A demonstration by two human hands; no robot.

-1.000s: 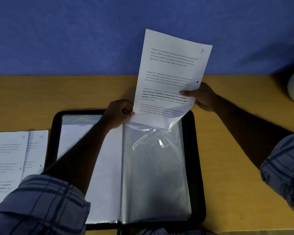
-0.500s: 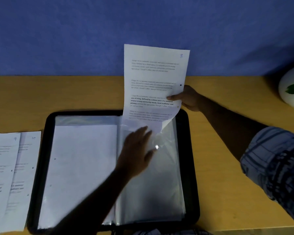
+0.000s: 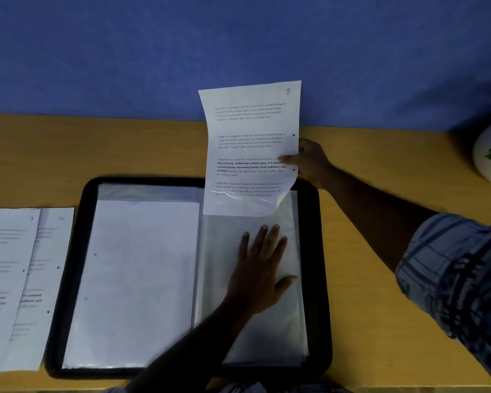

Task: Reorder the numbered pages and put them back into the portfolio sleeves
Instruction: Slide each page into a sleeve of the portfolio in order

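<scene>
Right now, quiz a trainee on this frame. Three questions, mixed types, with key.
1. True or false: the left hand lies flat on the clear sleeve.
2. Which number is on the page that the right hand pinches? A) 8 B) 9 C) 10
3. Fill in: page 9 and page 10 lie on the desk to the ___ of the portfolio.
Key: 1 true; 2 A; 3 left.
</scene>
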